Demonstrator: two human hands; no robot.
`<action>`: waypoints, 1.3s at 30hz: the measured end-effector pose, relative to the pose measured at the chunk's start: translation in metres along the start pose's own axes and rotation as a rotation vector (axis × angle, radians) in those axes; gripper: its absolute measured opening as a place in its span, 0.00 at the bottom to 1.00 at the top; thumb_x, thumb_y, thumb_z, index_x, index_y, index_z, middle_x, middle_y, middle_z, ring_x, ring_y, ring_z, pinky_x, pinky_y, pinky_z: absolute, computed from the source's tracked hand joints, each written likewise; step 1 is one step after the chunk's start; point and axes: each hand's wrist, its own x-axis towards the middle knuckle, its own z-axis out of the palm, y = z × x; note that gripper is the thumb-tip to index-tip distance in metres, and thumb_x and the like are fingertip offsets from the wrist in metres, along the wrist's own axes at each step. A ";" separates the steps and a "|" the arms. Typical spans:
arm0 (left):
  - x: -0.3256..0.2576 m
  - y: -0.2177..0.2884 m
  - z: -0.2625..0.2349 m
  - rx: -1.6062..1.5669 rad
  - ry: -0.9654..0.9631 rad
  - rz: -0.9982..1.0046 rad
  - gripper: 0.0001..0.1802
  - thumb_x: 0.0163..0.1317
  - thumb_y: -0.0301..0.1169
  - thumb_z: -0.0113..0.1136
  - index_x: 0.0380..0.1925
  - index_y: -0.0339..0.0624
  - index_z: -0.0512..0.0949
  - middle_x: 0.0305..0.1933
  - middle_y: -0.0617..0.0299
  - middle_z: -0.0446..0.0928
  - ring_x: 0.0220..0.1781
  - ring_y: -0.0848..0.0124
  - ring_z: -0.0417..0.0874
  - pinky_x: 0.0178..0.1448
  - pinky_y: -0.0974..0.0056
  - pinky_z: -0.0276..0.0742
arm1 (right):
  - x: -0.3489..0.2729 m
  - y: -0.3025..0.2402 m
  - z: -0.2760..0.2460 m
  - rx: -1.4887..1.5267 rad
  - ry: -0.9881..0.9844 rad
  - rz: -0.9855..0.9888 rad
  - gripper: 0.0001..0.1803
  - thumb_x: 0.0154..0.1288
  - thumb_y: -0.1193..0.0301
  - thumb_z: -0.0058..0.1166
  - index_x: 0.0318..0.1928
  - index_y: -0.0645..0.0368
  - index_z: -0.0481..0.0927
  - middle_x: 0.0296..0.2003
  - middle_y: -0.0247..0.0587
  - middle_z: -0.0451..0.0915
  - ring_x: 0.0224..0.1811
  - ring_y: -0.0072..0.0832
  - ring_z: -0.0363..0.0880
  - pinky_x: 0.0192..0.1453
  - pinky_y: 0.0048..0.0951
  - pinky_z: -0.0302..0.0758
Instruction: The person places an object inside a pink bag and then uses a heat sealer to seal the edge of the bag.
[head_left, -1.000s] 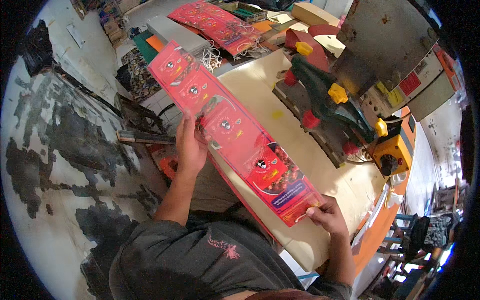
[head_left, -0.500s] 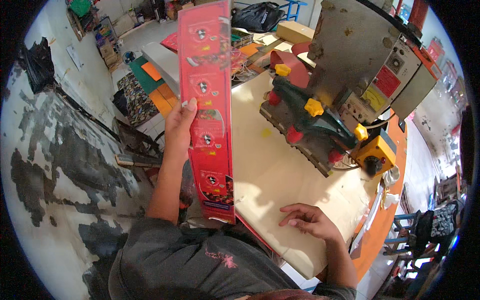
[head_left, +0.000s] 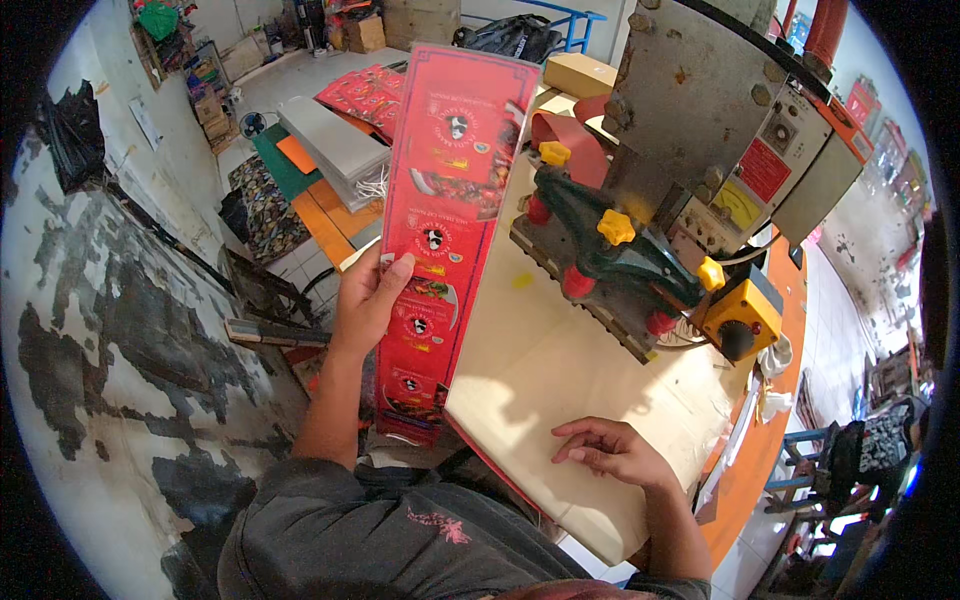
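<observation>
A long red printed plastic sheet (head_left: 450, 205) with repeated food pictures and round emblems is held up by my left hand (head_left: 372, 300). My thumb lies on its front and the fingers are behind it, out of sight. The sheet's lower end hangs beyond the left edge of the cream-covered table. My right hand (head_left: 612, 452) rests over the cream table cover (head_left: 540, 360) near its front, fingers loosely bent and apart, with nothing in it. Ahead of it stands a press machine with a dark green clamp bar (head_left: 620, 235) bearing yellow star knobs (head_left: 616, 227).
Behind the bar rises a grey metal machine body (head_left: 680, 100) with a dial panel (head_left: 745, 190). A yellow control box (head_left: 742, 318) sits at its right. Far left are a stack of pale sheets (head_left: 330, 140) and more red printed sheets (head_left: 368, 95). A cardboard box (head_left: 580, 75) lies behind.
My left hand has tilted the red sheet's top away to the right and turned its printed face more toward me. My right hand has shifted slightly.
</observation>
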 end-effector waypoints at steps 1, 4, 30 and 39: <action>-0.001 0.000 -0.001 0.019 -0.013 0.004 0.22 0.84 0.37 0.61 0.68 0.33 0.79 0.59 0.62 0.86 0.56 0.78 0.84 0.63 0.65 0.81 | 0.000 0.000 0.000 0.001 -0.002 0.000 0.24 0.83 0.63 0.63 0.72 0.57 0.79 0.51 0.34 0.92 0.43 0.16 0.81 0.42 0.23 0.76; -0.001 -0.007 -0.006 0.086 -0.035 0.026 0.21 0.84 0.36 0.61 0.67 0.33 0.79 0.60 0.62 0.86 0.56 0.77 0.84 0.63 0.65 0.81 | 0.001 0.001 0.000 0.000 -0.002 -0.003 0.24 0.83 0.64 0.63 0.72 0.57 0.79 0.51 0.34 0.92 0.42 0.15 0.81 0.42 0.23 0.76; 0.060 -0.011 -0.133 -0.299 0.679 0.179 0.26 0.76 0.25 0.67 0.71 0.42 0.72 0.64 0.58 0.83 0.60 0.66 0.88 0.59 0.57 0.89 | 0.002 -0.004 -0.002 -0.053 -0.022 0.013 0.24 0.83 0.65 0.61 0.73 0.56 0.78 0.51 0.34 0.90 0.48 0.19 0.82 0.45 0.26 0.80; 0.095 0.074 -0.124 -0.058 0.628 0.537 0.25 0.76 0.24 0.68 0.68 0.40 0.69 0.63 0.53 0.82 0.61 0.66 0.87 0.60 0.58 0.88 | 0.004 0.000 -0.005 -0.011 -0.036 0.000 0.24 0.83 0.67 0.61 0.73 0.57 0.78 0.52 0.36 0.90 0.47 0.18 0.82 0.45 0.25 0.80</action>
